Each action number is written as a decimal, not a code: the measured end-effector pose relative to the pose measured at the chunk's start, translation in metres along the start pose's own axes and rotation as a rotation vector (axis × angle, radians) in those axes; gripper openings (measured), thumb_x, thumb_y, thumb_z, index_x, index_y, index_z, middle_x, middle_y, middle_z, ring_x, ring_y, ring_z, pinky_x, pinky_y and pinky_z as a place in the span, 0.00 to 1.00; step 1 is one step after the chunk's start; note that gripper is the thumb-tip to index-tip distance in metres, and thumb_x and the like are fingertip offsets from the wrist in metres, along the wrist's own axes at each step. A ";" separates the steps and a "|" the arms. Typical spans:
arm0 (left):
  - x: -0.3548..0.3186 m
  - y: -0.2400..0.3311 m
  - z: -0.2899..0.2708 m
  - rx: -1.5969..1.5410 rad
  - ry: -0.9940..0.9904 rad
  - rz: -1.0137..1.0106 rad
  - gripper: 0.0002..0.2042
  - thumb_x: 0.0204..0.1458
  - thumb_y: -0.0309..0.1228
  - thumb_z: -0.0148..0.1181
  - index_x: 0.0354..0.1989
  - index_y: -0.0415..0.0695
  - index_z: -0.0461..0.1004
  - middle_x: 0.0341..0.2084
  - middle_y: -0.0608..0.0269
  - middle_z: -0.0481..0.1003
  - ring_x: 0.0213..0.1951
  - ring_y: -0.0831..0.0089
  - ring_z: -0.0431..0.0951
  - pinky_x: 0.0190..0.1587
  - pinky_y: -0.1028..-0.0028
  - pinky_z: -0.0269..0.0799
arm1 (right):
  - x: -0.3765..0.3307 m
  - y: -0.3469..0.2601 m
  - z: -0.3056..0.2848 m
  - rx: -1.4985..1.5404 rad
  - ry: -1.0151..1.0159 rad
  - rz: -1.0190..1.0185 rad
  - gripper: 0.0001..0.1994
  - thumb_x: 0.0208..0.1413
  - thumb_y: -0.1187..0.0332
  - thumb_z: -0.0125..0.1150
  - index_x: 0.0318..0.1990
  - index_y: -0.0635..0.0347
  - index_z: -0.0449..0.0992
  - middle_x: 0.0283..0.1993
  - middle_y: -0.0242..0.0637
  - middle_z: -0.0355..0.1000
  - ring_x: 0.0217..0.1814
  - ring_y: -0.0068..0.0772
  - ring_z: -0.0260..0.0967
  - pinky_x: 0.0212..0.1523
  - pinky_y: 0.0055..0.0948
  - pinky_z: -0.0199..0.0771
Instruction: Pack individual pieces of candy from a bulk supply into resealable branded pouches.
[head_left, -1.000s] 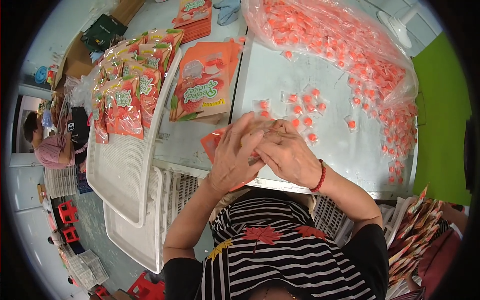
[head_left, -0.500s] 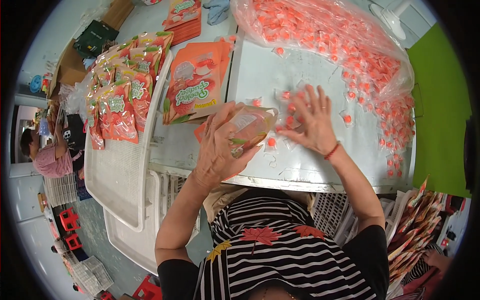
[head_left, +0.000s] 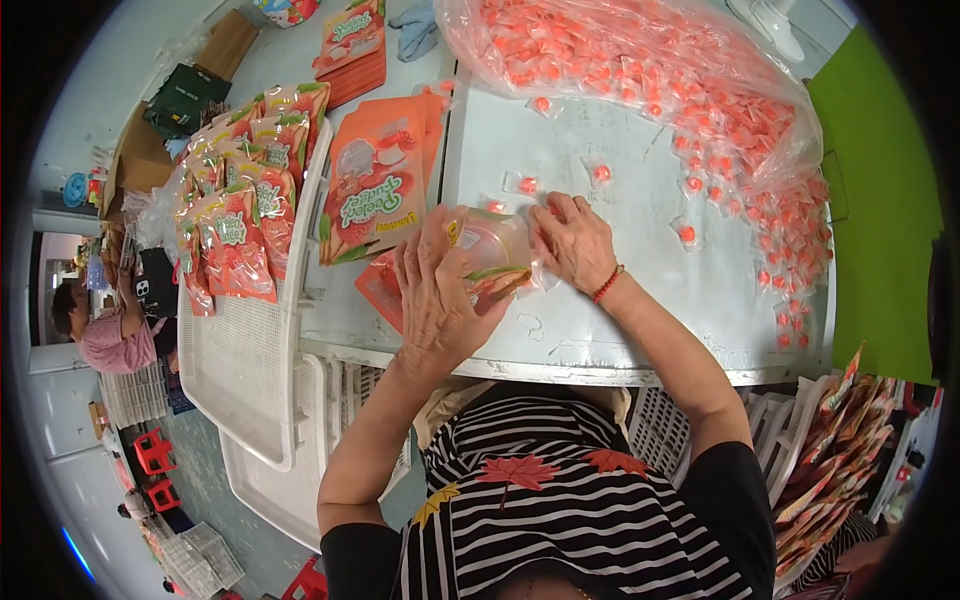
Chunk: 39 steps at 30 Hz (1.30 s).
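My left hand (head_left: 437, 292) grips an open orange and clear pouch (head_left: 492, 253) held just above the white table (head_left: 600, 330). My right hand (head_left: 572, 240) lies at the pouch's mouth, fingers curled over small wrapped orange candies, pressing them toward the opening. Loose wrapped candies (head_left: 600, 172) lie scattered just beyond the hands. An empty flat pouch (head_left: 380, 288) sits under my left hand.
A big clear bag of orange candies (head_left: 660, 80) fills the table's far right. Stacks of flat orange pouches (head_left: 375, 180) lie to the left, and filled pouches (head_left: 235, 220) rest in a white tray (head_left: 240, 370). A person (head_left: 105, 330) sits at far left.
My right hand pulled back from the scattered candies to the pouch mouth. The left hand kept hold of the pouch and tipped its opening toward the right hand.
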<state>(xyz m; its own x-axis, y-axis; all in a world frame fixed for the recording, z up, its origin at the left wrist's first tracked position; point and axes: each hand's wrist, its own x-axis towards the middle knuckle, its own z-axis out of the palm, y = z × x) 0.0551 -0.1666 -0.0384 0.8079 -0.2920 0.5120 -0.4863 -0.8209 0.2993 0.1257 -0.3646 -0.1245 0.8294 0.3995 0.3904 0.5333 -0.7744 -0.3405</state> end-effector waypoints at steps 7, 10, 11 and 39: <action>0.004 -0.002 0.008 0.053 0.009 -0.029 0.37 0.32 0.33 0.75 0.49 0.43 0.54 0.60 0.45 0.59 0.58 0.44 0.60 0.57 0.46 0.53 | 0.028 0.003 -0.009 0.694 0.317 0.356 0.08 0.52 0.68 0.58 0.39 0.58 0.74 0.30 0.29 0.71 0.25 0.24 0.68 0.25 0.24 0.69; 0.001 -0.007 0.014 -0.003 0.015 -0.004 0.38 0.31 0.33 0.74 0.51 0.42 0.56 0.61 0.45 0.55 0.56 0.42 0.59 0.56 0.45 0.52 | 0.056 -0.042 -0.049 1.240 0.343 0.599 0.08 0.59 0.65 0.54 0.40 0.59 0.73 0.29 0.23 0.67 0.24 0.09 0.59 0.22 0.15 0.60; 0.003 -0.007 0.014 -0.001 0.005 -0.007 0.37 0.32 0.33 0.74 0.51 0.42 0.56 0.61 0.45 0.55 0.56 0.43 0.59 0.56 0.45 0.53 | 0.064 -0.055 -0.057 1.409 0.368 0.574 0.08 0.59 0.65 0.54 0.40 0.59 0.72 0.29 0.23 0.67 0.25 0.09 0.60 0.23 0.15 0.59; 0.005 -0.008 0.018 -0.156 0.029 -0.077 0.38 0.32 0.25 0.73 0.52 0.41 0.53 0.58 0.43 0.58 0.57 0.42 0.59 0.56 0.50 0.59 | 0.054 -0.062 -0.027 0.859 0.309 0.359 0.08 0.56 0.67 0.59 0.36 0.62 0.72 0.28 0.27 0.69 0.28 0.15 0.61 0.28 0.18 0.64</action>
<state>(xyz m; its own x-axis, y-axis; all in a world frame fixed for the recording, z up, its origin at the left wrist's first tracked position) 0.0694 -0.1706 -0.0524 0.8359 -0.2155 0.5048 -0.4713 -0.7533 0.4588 0.1329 -0.3081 -0.0590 0.9512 -0.0309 0.3070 0.2989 -0.1547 -0.9416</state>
